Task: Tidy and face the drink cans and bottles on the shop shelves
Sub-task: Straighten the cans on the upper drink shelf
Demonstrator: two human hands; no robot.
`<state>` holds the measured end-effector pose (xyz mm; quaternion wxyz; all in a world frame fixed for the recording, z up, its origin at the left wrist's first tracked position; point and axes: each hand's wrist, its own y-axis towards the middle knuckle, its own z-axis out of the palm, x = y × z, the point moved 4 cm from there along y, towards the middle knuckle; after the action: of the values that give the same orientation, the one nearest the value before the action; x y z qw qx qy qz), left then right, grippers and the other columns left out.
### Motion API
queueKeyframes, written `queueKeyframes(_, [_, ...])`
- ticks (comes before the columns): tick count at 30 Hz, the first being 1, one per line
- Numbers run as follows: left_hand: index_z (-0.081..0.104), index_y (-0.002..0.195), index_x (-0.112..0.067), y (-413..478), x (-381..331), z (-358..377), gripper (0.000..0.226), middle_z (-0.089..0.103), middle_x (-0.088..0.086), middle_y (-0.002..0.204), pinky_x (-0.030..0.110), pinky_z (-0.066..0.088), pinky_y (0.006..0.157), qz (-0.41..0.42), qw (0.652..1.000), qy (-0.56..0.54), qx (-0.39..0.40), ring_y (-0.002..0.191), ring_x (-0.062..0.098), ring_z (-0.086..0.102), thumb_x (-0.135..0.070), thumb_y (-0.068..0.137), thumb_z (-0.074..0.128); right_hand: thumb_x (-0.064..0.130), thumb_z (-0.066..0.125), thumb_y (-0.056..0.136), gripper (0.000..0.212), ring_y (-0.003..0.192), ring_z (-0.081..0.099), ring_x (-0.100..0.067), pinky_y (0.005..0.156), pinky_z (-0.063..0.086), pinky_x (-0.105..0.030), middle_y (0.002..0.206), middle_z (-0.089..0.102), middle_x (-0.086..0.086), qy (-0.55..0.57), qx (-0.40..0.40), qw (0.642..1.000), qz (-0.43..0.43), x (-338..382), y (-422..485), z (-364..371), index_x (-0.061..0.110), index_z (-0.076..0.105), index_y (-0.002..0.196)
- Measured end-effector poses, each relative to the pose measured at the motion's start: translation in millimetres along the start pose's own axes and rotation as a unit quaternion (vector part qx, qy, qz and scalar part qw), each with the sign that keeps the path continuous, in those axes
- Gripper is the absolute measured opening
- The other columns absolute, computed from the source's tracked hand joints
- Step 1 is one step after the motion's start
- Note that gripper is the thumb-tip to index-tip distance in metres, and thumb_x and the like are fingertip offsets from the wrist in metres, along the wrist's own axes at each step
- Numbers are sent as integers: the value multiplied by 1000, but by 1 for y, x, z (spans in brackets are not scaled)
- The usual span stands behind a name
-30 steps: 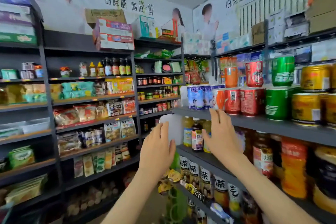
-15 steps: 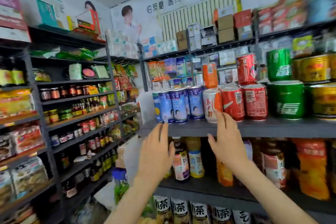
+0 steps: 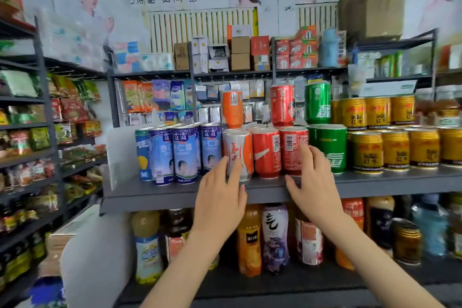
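A grey shelf [image 3: 155, 195] carries rows of cans: blue cans [image 3: 185, 155] at the left, a white and orange can [image 3: 238, 155], red cola cans [image 3: 266, 152], green cans [image 3: 331, 147] and gold cans [image 3: 367, 151] at the right. Single orange, red and green cans stand stacked on top. My left hand [image 3: 220, 202] is raised with straight fingers just in front of the white and orange can. My right hand [image 3: 313, 182] reaches with spread fingers to a red can [image 3: 293, 150] whose barcode faces out. Neither hand holds anything.
Bottles of juice and tea [image 3: 273, 237] fill the shelf below. Snack racks [image 3: 30, 147] run along the left wall. Boxes [image 3: 240, 54] sit on the top shelf, and hanging packets [image 3: 177, 95] hang behind the cans.
The view has swung right and closer, so the can shelf now faces me. Both hands have risen from the shelf edge to the front row of cans.
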<state>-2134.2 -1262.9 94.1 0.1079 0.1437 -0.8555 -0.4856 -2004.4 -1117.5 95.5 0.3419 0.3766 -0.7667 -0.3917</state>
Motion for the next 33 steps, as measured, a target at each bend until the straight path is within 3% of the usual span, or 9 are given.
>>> queueKeyframes(8, [57, 126, -12, 37, -47, 29, 61, 58, 20, 122, 46, 49, 88, 58, 998, -24, -9, 107, 34, 59, -23, 70, 77, 16, 69, 79, 74, 119, 46, -39, 94, 44, -47, 136, 43, -23, -71, 2, 997, 38, -22, 10, -15, 7, 34, 143])
queueKeyframes(12, [57, 125, -10, 53, -92, 41, 64, 57, 23, 122, 50, 46, 93, 87, 994, -69, -6, 109, 37, 56, -22, 66, 78, 20, 59, 88, 72, 132, 33, -32, 104, 35, -40, 147, 31, -16, -110, 40, 991, 68, -49, -1, -34, 13, 21, 149])
queueKeyframes(20, [57, 127, -11, 48, -176, 66, 60, 57, 22, 124, 52, 43, 95, 140, 981, -130, 16, 112, 37, 56, -24, 71, 76, 24, 52, 93, 68, 138, 22, -25, 109, 29, -35, 151, 23, -8, -150, 33, 978, 143, -123, -25, -95, 15, 16, 149])
queueKeyframes(27, [60, 124, -11, 61, -266, 76, 61, 60, 21, 119, 51, 47, 90, 153, 977, -150, 10, 108, 37, 60, -24, 68, 80, 22, 54, 93, 65, 136, 25, -25, 109, 29, -33, 148, 28, -10, -143, 16, 981, 129, -194, -31, -149, 10, 21, 148])
queueKeyframes(33, [62, 122, -10, 77, -400, 89, 60, 62, 21, 117, 51, 48, 89, 142, 977, -156, 18, 105, 36, 61, -25, 67, 81, 18, 58, 89, 66, 131, 33, -27, 107, 33, -36, 144, 36, -11, -165, -1, 982, 95, -298, -43, -224, 8, 28, 146])
